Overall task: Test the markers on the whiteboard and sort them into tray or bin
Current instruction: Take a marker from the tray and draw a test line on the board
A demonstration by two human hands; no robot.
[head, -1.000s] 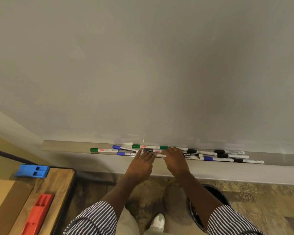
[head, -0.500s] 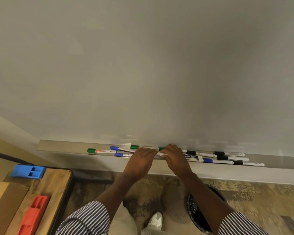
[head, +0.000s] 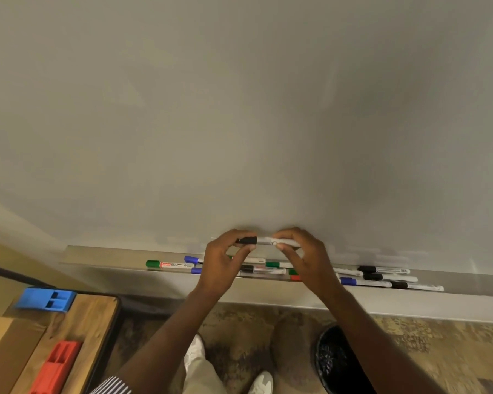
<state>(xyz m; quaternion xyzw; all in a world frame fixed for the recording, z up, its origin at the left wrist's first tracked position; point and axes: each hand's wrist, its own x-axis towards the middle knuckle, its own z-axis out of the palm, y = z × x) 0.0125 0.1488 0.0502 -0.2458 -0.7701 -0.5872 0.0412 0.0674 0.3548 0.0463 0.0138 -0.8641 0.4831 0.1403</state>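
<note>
Right now you hold one black-capped marker (head: 264,240) level in front of the whiteboard (head: 239,109), just above the tray ledge (head: 103,258), a little below the middle of the view toward 6 o'clock. Your left hand (head: 225,263) pinches the black cap end with curled fingers and thumb, and your right hand (head: 305,257) grips the white barrel the same way, so the marker spans the gap between both hands. The cap is on the barrel as far as can be seen. Below your hands the remaining markers lie along the ledge: a green-capped marker (head: 168,264) out at 9 o'clock from your left hand, a blue-capped one (head: 192,259) just beside that hand, some more partly hidden under your wrists, and a cluster of black-capped and blue-capped markers (head: 387,277) at 3 o'clock from your right hand. The black bin (head: 332,362) stands on the carpet at 5 o'clock, partly behind your right forearm. At 8 o'clock a wooden table (head: 97,314) carries a blue holder (head: 44,300) and a red holder (head: 54,368)
</note>
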